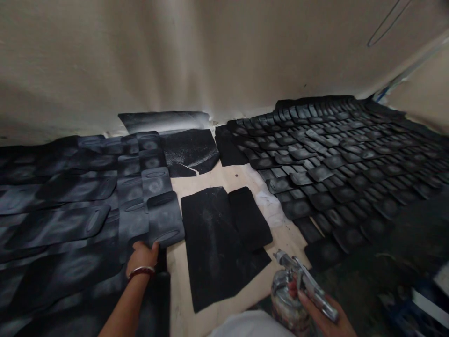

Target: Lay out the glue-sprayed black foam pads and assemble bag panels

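Observation:
My left hand (142,257), with a bracelet at the wrist, is at the lower edge of a black rounded panel (164,215). Its thumb and fingers close on the panel's near-left corner; the fingertips are partly hidden. That panel has oval marks and lies among overlapping dark panels. In my right hand (317,306) is a metal spray gun (308,281), its nozzle pointing forward and left. Under the gun hangs a stained cup (286,299). Between my hands lies a large black sheet (210,252), with a smaller rounded black panel (249,217) on it.
Rows of overlapping black pieces (326,173) with pale hazy spots spread to the right. A light wooden board (178,281) shows beneath the middle sheets. A pale wall covering (210,56) rises behind. Dark, blurred items (410,299) lie at lower right.

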A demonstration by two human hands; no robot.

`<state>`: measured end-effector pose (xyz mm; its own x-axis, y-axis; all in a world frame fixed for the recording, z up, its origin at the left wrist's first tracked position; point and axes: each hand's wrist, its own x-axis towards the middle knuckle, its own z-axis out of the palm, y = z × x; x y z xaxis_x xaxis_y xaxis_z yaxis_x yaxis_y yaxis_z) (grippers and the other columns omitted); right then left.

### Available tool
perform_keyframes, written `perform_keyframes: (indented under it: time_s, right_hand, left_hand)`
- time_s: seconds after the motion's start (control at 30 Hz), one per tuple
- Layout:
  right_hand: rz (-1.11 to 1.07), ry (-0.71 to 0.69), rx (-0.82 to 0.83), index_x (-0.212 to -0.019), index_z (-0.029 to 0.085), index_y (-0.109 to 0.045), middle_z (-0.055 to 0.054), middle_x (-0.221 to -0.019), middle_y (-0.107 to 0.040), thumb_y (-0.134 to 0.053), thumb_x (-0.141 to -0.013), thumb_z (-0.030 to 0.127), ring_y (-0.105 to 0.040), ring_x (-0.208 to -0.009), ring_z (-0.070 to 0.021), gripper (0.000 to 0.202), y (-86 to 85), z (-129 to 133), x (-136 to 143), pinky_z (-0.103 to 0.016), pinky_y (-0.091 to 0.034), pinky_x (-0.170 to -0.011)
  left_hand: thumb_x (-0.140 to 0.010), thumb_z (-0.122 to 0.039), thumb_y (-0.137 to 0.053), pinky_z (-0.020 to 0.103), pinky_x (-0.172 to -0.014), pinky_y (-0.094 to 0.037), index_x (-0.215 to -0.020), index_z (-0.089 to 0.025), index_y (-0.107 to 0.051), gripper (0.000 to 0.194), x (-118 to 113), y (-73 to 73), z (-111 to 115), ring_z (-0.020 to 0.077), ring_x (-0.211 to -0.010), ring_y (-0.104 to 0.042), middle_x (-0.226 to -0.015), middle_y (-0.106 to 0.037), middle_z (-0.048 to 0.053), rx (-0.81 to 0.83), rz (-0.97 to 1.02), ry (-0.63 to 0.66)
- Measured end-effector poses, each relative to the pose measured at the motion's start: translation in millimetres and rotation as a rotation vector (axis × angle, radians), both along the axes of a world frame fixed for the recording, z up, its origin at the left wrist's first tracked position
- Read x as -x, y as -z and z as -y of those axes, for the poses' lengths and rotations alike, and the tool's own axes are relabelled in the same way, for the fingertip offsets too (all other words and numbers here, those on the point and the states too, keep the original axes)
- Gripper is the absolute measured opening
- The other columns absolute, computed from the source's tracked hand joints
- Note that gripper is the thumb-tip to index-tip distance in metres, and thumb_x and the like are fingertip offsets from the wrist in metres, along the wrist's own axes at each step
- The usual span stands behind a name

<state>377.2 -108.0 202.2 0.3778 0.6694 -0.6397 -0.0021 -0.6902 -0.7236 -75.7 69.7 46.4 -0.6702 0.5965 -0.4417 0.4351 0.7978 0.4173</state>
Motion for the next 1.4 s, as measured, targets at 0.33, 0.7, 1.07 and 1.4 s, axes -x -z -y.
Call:
perform_keyframes:
  time_s: [0.33,0.7,1.07,1.4]
  right_hand:
    - [0.044,0.126,-0.078,-0.1,0.016,-0.067,-0.009,-0.098,-0.07,-0.069,-0.07,0.044,-0.063,-0.097,-0.027,0.041,21.0,33,-18,-0.037,-0.048,-0.089]
    - [0.029,0.152,-0.162,-0.101,0.016,-0.066,-0.009,-0.101,-0.07,-0.069,-0.07,0.047,-0.063,-0.096,-0.0267,0.044,25.6,36,-36,-0.035,-0.05,-0.086]
    - [0.047,0.178,-0.04,-0.111,0.014,-0.059,-0.012,-0.113,-0.065,-0.073,-0.066,0.042,-0.057,-0.108,-0.03,0.055,38.2,53,-42,-0.043,-0.043,-0.098]
    - [0.092,0.108,-0.127,-0.106,0.015,-0.063,-0.008,-0.102,-0.069,-0.065,-0.074,0.043,-0.062,-0.097,-0.0249,0.043,28.8,24,-39,-0.032,-0.049,-0.086]
  left_hand:
    - [-0.078,-0.031,-0.051,0.022,-0.044,-0.044,-0.079,-0.017,-0.051,0.014,-244,26.3,55,0.0134,-0.048,-0.061,-0.063,-0.062,0.002,0.141,0.799,0.364]
    - [-0.078,-0.039,-0.056,0.022,-0.044,-0.043,-0.074,-0.016,-0.049,0.025,-313,27.0,58,0.0155,-0.052,-0.065,-0.072,-0.07,0.01,0.273,0.845,0.239]
    - [-0.077,-0.037,-0.057,0.02,-0.041,-0.04,-0.071,-0.017,-0.047,0.023,-313,35.8,65,0.0139,-0.048,-0.062,-0.067,-0.067,0.006,0.188,0.947,0.153]
    - [-0.076,-0.027,-0.062,0.024,-0.052,-0.053,-0.076,-0.016,-0.047,0.02,-315,35.3,59,0.0192,-0.063,-0.068,-0.065,-0.062,0.005,0.024,1.117,-0.046]
